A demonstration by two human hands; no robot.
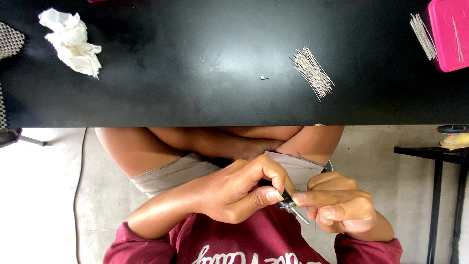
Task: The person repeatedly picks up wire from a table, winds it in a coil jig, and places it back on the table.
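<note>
Both hands pinch a small dark metal piece over the lap, below the worktop's near edge.

Left hand (pixel 234 193) has thumb and forefinger closed together on the small dark piece (pixel 285 201), and right hand (pixel 342 205) meets it from the other side, fingers curled shut with the forefinger tip against the same piece; a thin silvery pin (pixel 302 217) sticks out beneath it. On the black worktop (pixel 195 98), a bundle of thin metal wires (pixel 313 72) lies right of the middle, with a tiny bent metal bit (pixel 264 77) just left of it. A crumpled white tissue (pixel 72 41) sits near the far left corner, and a pink box (pixel 450 34) with a second wire bundle (pixel 423 36) beside it sits at the far right corner.
</note>
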